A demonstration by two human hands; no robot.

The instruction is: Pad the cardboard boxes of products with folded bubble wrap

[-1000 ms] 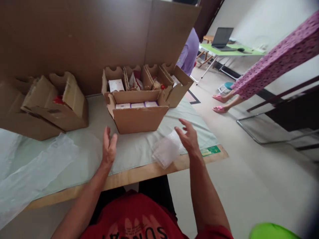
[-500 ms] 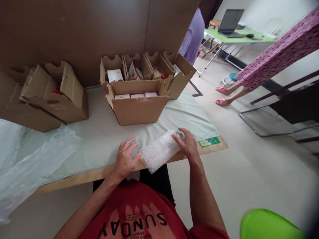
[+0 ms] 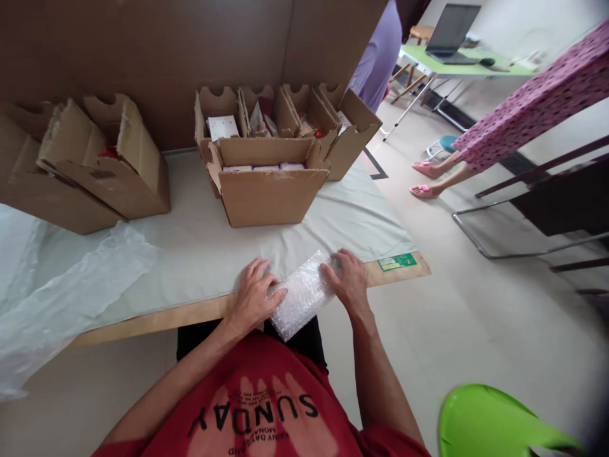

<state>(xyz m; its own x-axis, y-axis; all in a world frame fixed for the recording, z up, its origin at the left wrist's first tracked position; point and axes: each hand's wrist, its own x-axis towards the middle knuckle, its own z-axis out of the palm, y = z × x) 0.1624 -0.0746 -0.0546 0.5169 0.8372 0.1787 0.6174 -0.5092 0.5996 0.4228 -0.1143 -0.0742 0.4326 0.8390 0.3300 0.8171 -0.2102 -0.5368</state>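
Note:
A flat parcel in bubble wrap (image 3: 302,295) lies slantwise over the table's front edge, its near corner jutting out past it. My left hand (image 3: 254,292) has hold of its left end, thumb on top and fingers curled at the far side. At the right end, my right hand (image 3: 348,279) grips it the same way, the thumb pressed on the upper face. What the wrap encloses is hidden.
An open cardboard box (image 3: 271,200) with small packs stands beyond the parcel, several more boxes behind it. Two brown boxes (image 3: 109,165) stand at left, near loose bubble wrap (image 3: 80,292). A green chair (image 3: 490,422) is at lower right; people stand beyond the table.
Both hands have closed in on the ends of the bubble-wrapped parcel, where they were looser before. The parcel has shifted slightly toward me. The view has tilted a little.

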